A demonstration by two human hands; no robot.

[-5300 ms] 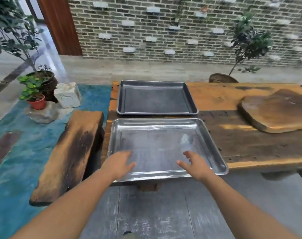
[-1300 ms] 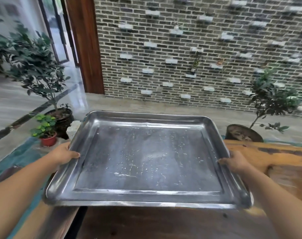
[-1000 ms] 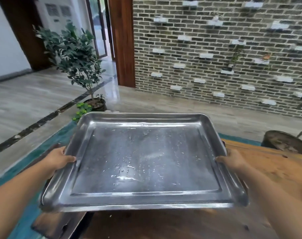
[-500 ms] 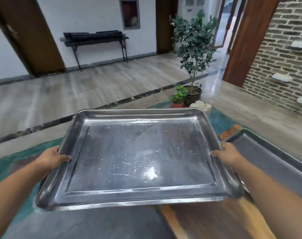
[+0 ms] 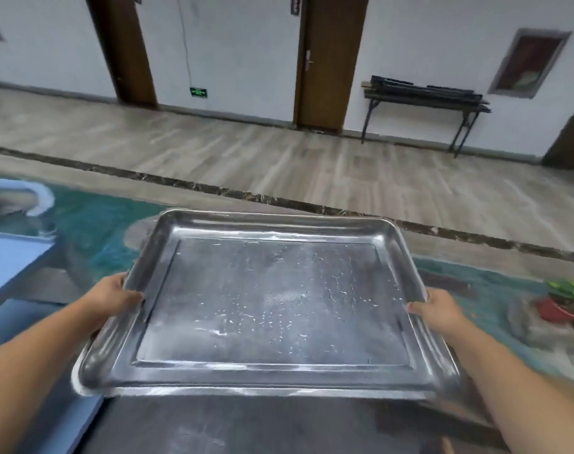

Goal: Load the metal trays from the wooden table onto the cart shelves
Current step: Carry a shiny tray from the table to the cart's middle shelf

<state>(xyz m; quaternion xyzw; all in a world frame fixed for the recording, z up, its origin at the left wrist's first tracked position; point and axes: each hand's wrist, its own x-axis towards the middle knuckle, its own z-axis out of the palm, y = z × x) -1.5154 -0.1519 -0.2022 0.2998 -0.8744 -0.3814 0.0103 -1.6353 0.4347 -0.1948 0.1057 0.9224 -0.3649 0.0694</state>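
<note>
The fingers of the left grip (image 5: 115, 298) and the right grip (image 5: 438, 309) are hidden under the rim of the metal tray (image 5: 272, 306); only the thumbs and the backs show. Both forearms run off the bottom edge. A blue structure (image 5: 10, 257) at the left is smeared and cut by the left edge, its shape unclear. The dark surface (image 5: 246, 427) below the tray is partly covered by it and cropped at the bottom. The red-potted plant (image 5: 560, 299) is blurred. The green sign (image 5: 198, 92) is too small to read, as are the dark items on the far desk (image 5: 423, 96).
</note>
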